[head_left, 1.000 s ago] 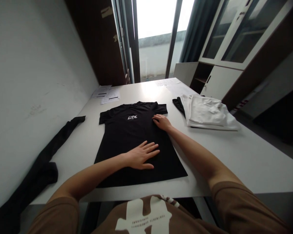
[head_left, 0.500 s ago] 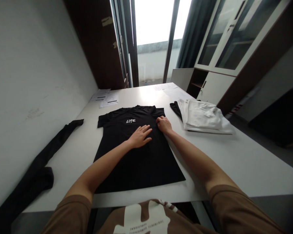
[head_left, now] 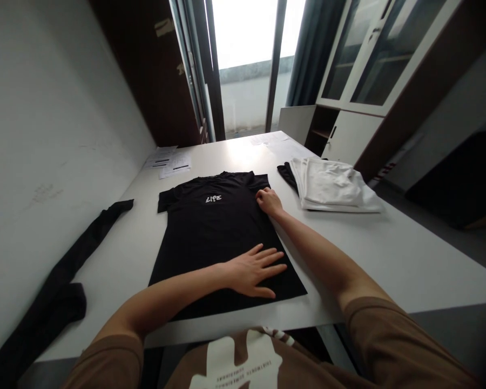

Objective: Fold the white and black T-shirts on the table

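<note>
A black T-shirt (head_left: 210, 232) lies spread flat with its collar at the far side and white lettering on its chest. My left hand (head_left: 254, 271) is open, its fingers spread flat over the lower right of the shirt near the hem. Up at the shirt's right edge, just below the sleeve, my right hand (head_left: 269, 202) is closed, its fingers curled and pinching the cloth. The fingertips there are partly hidden.
The shirt rests on a white table (head_left: 389, 254). Folded white cloth (head_left: 332, 186) lies on black fabric (head_left: 287, 175) to the right. Papers (head_left: 174, 165) lie at the far left. Another black garment (head_left: 75, 259) runs along the left wall. A cabinet (head_left: 354, 135) stands beyond.
My left hand has slid from the middle of the shirt down toward the hem at the lower right, its fingers spreading wider. My right hand stays at the shirt's edge. The view has shifted slightly.
</note>
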`<state>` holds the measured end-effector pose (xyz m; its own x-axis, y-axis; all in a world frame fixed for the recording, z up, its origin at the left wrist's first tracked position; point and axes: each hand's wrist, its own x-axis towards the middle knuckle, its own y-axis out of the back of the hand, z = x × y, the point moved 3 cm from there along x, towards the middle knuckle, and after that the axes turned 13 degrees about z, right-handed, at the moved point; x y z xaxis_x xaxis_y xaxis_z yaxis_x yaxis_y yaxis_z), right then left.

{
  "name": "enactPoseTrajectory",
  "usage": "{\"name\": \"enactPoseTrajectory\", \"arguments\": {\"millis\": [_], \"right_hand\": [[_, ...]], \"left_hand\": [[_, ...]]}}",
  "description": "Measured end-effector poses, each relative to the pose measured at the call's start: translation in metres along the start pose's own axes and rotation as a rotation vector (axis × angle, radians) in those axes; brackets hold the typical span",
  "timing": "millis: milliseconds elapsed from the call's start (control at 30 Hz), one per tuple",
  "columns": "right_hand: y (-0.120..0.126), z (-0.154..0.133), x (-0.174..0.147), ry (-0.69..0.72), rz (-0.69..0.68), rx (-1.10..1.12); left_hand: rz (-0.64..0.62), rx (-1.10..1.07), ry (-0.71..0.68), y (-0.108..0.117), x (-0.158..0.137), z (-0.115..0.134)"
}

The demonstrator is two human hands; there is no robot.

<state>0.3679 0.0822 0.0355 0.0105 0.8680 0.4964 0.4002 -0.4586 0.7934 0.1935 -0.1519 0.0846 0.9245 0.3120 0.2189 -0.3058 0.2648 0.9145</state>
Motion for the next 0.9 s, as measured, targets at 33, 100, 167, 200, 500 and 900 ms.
{"name": "enactPoseTrajectory", "arguments": {"millis": [33, 100, 167, 200, 500, 900], "right_hand": [[0.0, 0.002, 0.001, -0.006, 0.002, -0.005], [0.001, 0.006, 0.003, -0.008, 0.009, -0.026], [0.002, 0.01, 0.004, 0.004, 0.006, -0.045], [0.003, 0.012, 0.004, 0.01, 0.002, -0.05], [0.001, 0.014, 0.003, 0.012, -0.006, -0.02], [-0.003, 0.017, 0.004, 0.012, -0.013, -0.008]], "left_hand": [[-0.018, -0.036, -0.047, 0.002, 0.003, 0.011], [-0.053, -0.11, -0.131, 0.006, 0.011, 0.021], [-0.038, -0.141, -0.151, 0.01, 0.023, 0.012], [-0.001, -0.121, -0.115, 0.012, 0.029, 0.0], [0.151, 0.229, 0.512, 0.001, 0.041, -0.122], [-0.024, -0.045, -0.141, -0.014, 0.017, 0.057]]}}
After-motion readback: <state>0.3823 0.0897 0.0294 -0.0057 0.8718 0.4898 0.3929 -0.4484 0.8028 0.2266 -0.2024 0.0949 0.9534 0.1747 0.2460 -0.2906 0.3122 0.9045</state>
